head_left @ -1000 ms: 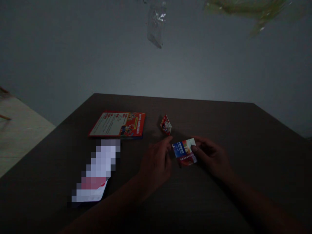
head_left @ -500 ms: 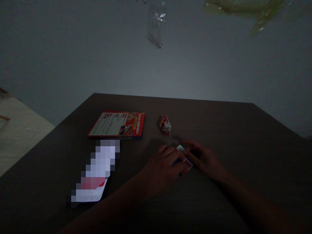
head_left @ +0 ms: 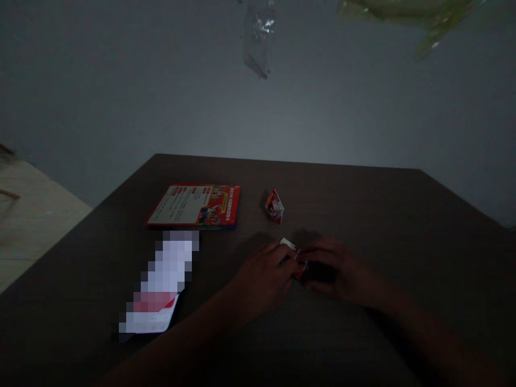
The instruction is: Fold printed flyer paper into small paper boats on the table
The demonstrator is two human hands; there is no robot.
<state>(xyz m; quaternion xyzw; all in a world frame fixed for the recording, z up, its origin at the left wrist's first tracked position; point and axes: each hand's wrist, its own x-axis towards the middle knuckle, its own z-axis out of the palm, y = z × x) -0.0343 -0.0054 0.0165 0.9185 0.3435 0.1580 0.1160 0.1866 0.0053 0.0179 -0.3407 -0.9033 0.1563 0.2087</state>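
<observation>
Low over the table's middle, a small piece of printed paper [head_left: 287, 243], white with red and blue parts, is mostly covered by my fingers. My left hand [head_left: 268, 274] is closed on it from the left, fingers on top and thumb at the near side. From the other side, the curled fingertips of my right hand [head_left: 341, 269] press on its right part, with the thumb lower down and a dark gap inside the curve. Just beyond stands a small folded red-and-white paper [head_left: 274, 206], tilted and touched by neither hand.
To the left lies a red printed booklet [head_left: 181, 207] with a pale text panel. Nearer me is a lit phone [head_left: 151, 325], its screen blurred out. The dark table [head_left: 342, 193] meets a grey wall [head_left: 322, 107] bearing a clear plastic bag [head_left: 259, 43].
My right hand has shifted from pinching the paper's right edge to arching its fingers over it. The paper and my left hand have moved slightly left.
</observation>
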